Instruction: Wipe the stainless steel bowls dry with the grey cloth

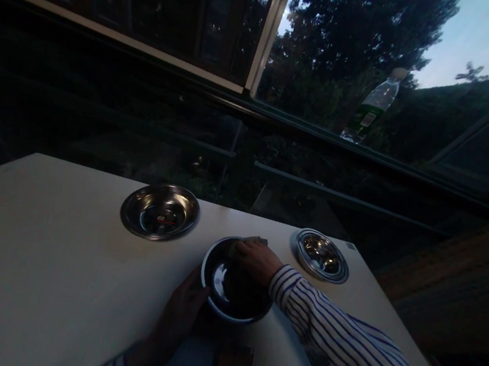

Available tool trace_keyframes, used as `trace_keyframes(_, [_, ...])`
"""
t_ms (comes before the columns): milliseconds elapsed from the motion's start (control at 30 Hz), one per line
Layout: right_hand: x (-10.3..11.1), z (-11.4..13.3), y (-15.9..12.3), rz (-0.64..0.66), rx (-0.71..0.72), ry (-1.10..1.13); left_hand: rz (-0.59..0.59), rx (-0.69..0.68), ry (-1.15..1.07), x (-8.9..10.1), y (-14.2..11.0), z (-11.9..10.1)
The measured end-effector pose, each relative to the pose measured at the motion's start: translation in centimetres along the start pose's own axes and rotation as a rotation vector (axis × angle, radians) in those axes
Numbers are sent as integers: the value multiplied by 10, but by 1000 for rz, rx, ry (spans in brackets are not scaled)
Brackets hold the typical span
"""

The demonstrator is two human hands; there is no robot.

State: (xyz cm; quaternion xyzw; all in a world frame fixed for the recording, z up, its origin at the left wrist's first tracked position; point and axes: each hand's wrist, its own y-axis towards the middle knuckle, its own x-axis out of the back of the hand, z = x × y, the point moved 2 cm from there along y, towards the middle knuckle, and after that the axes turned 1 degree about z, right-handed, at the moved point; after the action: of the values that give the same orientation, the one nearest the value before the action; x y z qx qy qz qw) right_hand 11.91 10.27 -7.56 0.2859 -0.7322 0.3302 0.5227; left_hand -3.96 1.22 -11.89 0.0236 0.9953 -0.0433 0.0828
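Observation:
In the head view, a round metal bowl (pixel 230 318) with a dark, shiny inside and a pale rim rests on the white table near its middle. My left hand (pixel 185 305) grips the bowl's left rim, thumb near the edge. Reaching in from the right, my right hand (pixel 258 260) is closed at the bowl's far right rim, fingers bent over the inside. A greyish piece of cloth (pixel 263 240) sticks out beyond those fingers; most of it is hidden beneath them.
On the white table (pixel 48 249), a wide steel basin (pixel 128 213) stands to the left. Stacked steel dishes (pixel 336 276) lie by the right back edge. Behind the table, a plastic bottle (pixel 374 105) with a green label stands on the window ledge.

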Motion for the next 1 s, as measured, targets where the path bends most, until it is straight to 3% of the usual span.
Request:
trace_keyframes(100, [1, 8, 11, 7, 77, -11, 4, 51, 4, 3, 0, 0])
trace_keyframes(200, [2, 5, 15, 19, 109, -22, -17, 15, 21, 6, -1, -4])
trace_keyframes(367, [-1, -6, 2, 77, 43, -42, -35, -4, 60, 4, -2, -7])
trace_keyframes(533, [-3, -1, 1, 92, -4, -14, -65, -3, 62, 1, 0, -5])
trace_keyframes(600, [-3, 0, 3, 86, -13, 1, -76, 60, 28, -1, -3, -5])
trace_keyframes(767, [-3, -3, 2, 86, -33, 34, -31, 394, -114, -12, -29, -4])
trace_keyframes(1000, [0, -3, 2, 79, -40, 65, -12, 343, -172, -24, -58, 9])
